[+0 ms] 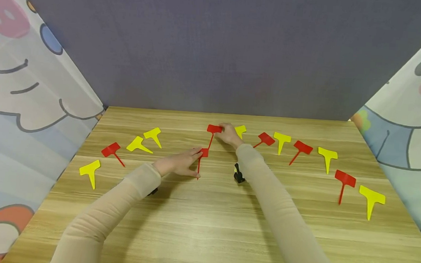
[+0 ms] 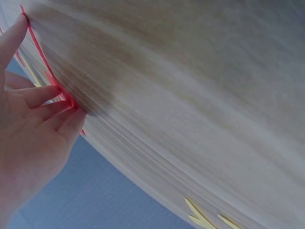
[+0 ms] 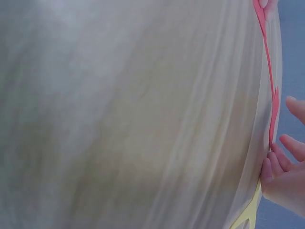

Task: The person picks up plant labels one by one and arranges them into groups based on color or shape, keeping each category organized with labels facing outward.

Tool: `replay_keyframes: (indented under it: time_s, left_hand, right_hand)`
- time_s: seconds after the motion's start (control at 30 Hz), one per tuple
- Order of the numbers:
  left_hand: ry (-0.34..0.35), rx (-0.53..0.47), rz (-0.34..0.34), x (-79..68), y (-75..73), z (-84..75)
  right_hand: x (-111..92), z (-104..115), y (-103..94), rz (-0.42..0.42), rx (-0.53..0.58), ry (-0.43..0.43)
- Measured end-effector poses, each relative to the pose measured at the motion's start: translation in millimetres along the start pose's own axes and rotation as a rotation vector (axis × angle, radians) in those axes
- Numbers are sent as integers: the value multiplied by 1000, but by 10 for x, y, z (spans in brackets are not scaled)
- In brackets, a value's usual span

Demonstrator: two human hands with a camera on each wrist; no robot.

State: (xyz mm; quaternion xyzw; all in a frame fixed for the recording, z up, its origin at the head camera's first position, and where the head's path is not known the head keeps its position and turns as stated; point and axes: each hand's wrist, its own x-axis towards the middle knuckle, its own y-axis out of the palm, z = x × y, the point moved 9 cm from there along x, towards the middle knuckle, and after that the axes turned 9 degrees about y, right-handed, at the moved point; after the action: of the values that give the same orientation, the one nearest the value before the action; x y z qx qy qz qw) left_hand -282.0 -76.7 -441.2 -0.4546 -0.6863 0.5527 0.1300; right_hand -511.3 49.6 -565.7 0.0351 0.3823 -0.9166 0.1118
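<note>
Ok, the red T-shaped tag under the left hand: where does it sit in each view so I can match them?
Head: the red tag is just left of and below centre.
Left wrist: the red tag is upper left, slanting down rightward.
Right wrist: seemingly the red tag at the top edge, right of centre, partly cut off.
Shared landmark: the left hand touching it, barely showing in the right wrist view.

red tag [image 1: 205,153]: partly under left hand [image 1: 180,162] | yellow tag [image 1: 241,130]: partly behind right hand [image 1: 230,135] | sleeves [image 1: 89,225]: cut off below
</note>
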Motion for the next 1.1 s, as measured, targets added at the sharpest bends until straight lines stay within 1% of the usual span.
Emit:
replay_keyframes:
  time_s: [0.07, 0.13, 0.2, 0.3, 0.43, 0.57, 0.6, 0.67, 0.7, 0.73, 0.77, 0.8, 0.83, 0.87, 0.9, 0.93, 0.97, 1.1]
  left_hand:
    - [5, 4, -2, 3, 4, 0]
    - [9, 5, -5, 3, 5, -1]
    - [11, 8, -6, 5, 6, -1]
    - [7, 11, -4, 5, 13, 4]
    - [12, 18, -5, 11, 19, 2]
    - [25, 18, -15, 9, 8, -8]
    - [25, 20, -16, 8, 6, -7]
    - [31, 18, -24, 5, -2, -11]
    - [31, 20, -25, 4, -5, -9]
    - [32, 23, -26, 5, -8, -9]
    - [33, 26, -28, 5, -9, -8]
    - [33, 26, -29, 4, -9, -7]
    - [34, 25, -29, 3, -10, -8]
    - [34, 25, -29, 2, -10, -9]
    - [35, 24, -29, 1, -9, -10]
    - [36, 22, -28, -1, -7, -10]
    - [35, 18, -26, -1, -5, -9]
    - [37, 12, -26, 0, -3, -10]
  right_hand:
    - [88, -74, 41, -5, -12, 14]
    - [73, -64, 27, 0, -8, 23]
    - [-16, 14, -11, 22, 3, 46]
    - [-140, 137, -76, 34, 37, 35]
    - [-282, 262, -123, 69, 65, 61]
    - [-330, 297, -165, 63, 108, 78]
    - [-318, 293, -181, 48, 118, 80]
    - [-247, 244, -218, -16, 163, 31]
    - [-250, 237, -237, -11, 191, 42]
    - [-262, 242, -257, -12, 201, 76]
    - [-234, 207, -272, -31, 231, 84]
    - [-192, 166, -293, -72, 264, 75]
    - [-176, 142, -315, -97, 300, 83]
    - [-173, 124, -335, -119, 331, 101]
    - [-198, 131, -359, -119, 367, 124]
    - [-204, 135, -394, -158, 412, 97]
    - [-249, 169, -439, -184, 440, 82]
    - [-798, 617, -670, -160, 488, 163]
